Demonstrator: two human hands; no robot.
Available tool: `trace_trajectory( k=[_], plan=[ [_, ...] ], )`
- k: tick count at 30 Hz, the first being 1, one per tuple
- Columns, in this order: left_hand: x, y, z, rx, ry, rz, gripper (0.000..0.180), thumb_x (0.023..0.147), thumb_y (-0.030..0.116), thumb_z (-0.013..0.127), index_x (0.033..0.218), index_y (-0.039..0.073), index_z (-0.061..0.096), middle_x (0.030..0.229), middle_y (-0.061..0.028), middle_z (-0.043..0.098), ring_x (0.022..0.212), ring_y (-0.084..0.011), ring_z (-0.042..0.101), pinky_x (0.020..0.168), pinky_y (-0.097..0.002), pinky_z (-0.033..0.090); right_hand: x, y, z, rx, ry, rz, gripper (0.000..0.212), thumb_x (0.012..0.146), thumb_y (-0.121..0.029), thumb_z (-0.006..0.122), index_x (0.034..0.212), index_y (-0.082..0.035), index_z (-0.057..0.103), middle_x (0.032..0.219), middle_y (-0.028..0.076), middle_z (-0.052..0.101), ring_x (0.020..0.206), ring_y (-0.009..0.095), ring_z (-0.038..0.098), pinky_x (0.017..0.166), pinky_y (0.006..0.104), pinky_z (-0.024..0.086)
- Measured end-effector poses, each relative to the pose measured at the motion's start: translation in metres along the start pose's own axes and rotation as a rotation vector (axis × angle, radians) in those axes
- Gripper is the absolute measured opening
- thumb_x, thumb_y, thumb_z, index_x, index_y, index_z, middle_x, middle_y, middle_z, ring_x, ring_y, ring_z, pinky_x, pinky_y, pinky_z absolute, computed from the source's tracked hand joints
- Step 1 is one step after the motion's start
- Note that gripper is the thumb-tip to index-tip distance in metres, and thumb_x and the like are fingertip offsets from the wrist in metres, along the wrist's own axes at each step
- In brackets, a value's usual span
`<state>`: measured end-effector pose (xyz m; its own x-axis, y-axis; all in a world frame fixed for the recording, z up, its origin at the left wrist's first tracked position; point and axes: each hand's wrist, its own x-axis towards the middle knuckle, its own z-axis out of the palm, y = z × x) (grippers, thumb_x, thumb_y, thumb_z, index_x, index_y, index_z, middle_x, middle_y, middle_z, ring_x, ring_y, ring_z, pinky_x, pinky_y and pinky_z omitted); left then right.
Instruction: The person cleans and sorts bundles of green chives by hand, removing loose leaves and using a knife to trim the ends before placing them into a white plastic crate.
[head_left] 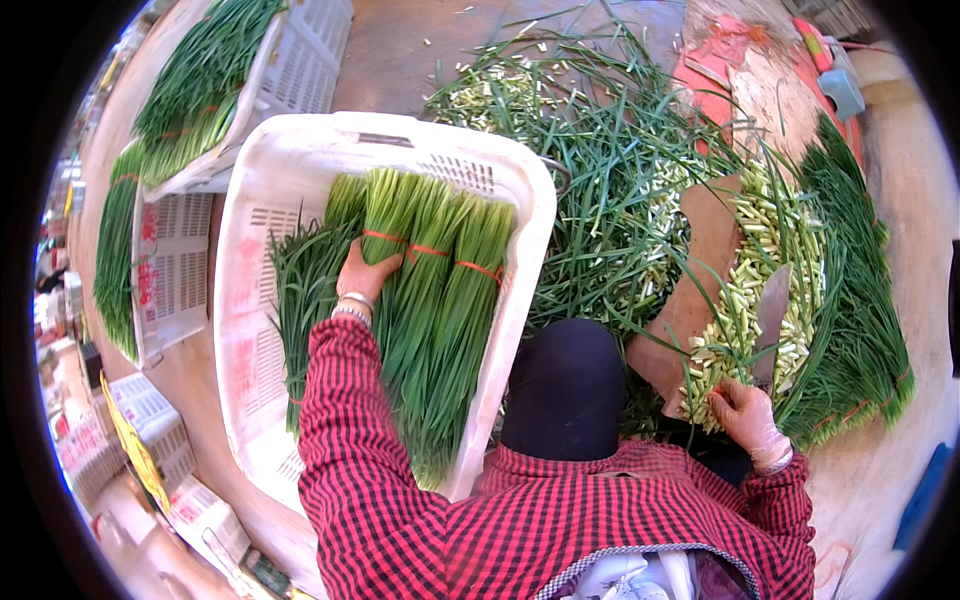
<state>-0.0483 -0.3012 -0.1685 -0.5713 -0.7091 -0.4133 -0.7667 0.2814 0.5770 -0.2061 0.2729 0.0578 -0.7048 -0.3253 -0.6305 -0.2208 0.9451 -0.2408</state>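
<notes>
In a white plastic crate at the left lie several bundles of garlic chives, pale cut ends away from me and tied with red bands. My left hand is closed on one bundle near its band; most of its fingers are hidden behind the stalks. Thin-gloved, my right hand grips a knife low at the right, blade pointing away. Under that hand and blade is a heap of chopped pale stalk ends, beside a brown curved board.
Loose green leaves and trimmings litter the floor ahead. More chive bundles lie along the right. Other white crates piled with chives stand at the far left. A red sheet and a blue-grey object are at the back right.
</notes>
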Motion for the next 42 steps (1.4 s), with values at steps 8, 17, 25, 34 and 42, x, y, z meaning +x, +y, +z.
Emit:
trace_trajectory(
  k=[8, 17, 25, 34, 42],
  plan=[
    [0.015, 0.012, 0.029, -0.452, -0.172, 0.196, 0.043, 0.078, 0.016, 0.08, 0.116, 0.003, 0.065, 0.108, -0.0083, 0.068, 0.098, -0.0205, 0.063, 0.089, -0.0327, 0.05, -0.002, 0.018, 0.003, 0.079, 0.078, -0.081, 0.03, 0.093, -0.037, 0.059, 0.091, -0.009, 0.069, 0.073, 0.017, 0.065, 0.068, 0.037, 0.065, 0.063, 0.046, 0.051],
    [-0.007, 0.005, 0.047, 0.321, 0.309, 0.222, 0.096, 0.087, 0.064, 0.059, 0.149, -0.003, 0.032, 0.147, -0.0307, 0.04, 0.133, -0.0425, 0.043, 0.112, -0.044, 0.034, -0.11, 0.135, -0.028, 0.314, 0.731, 0.076, 0.027, 0.095, -0.032, 0.058, 0.109, -0.011, 0.069, 0.088, 0.014, 0.07, 0.085, 0.03, 0.07, 0.077, 0.0362, 0.055],
    [-0.097, 0.042, 0.053, 0.335, 0.491, 0.156, 0.072, 0.089, 0.042, 0.063, 0.143, 0.0, 0.042, 0.138, -0.021, 0.052, 0.125, -0.0341, 0.05, 0.105, -0.0404, 0.04, -0.194, 0.363, 0.117, 0.374, 0.498, 0.736, 0.038, 0.087, -0.041, 0.056, 0.1, -0.006, 0.065, 0.092, 0.021, 0.069, 0.089, 0.038, 0.067, 0.079, 0.0476, 0.051],
    [-0.264, 0.164, 0.032, -0.006, 0.413, 0.205, 0.056, 0.086, 0.011, 0.07, 0.138, 0.006, 0.049, 0.128, -0.0151, 0.061, 0.112, -0.0284, 0.06, 0.092, -0.0406, 0.051, -0.081, 0.575, 0.065, 0.83, 1.157, 0.603, 0.033, 0.087, -0.033, 0.064, 0.101, -0.003, 0.066, 0.094, 0.017, 0.07, 0.092, 0.032, 0.067, 0.082, 0.039, 0.05],
    [-0.282, 0.204, 0.085, 0.064, 0.399, 0.189, 0.055, 0.089, 0.018, 0.068, 0.138, 0.003, 0.048, 0.13, -0.0156, 0.059, 0.114, -0.0282, 0.058, 0.096, -0.0399, 0.049, -0.042, 0.645, -0.152, 1.0, 1.516, 0.82, 0.082, 0.079, -0.057, 0.071, 0.125, 0.009, 0.057, 0.124, 0.026, 0.063, 0.117, 0.036, 0.061, 0.101, 0.0372, 0.045]
  ],
)
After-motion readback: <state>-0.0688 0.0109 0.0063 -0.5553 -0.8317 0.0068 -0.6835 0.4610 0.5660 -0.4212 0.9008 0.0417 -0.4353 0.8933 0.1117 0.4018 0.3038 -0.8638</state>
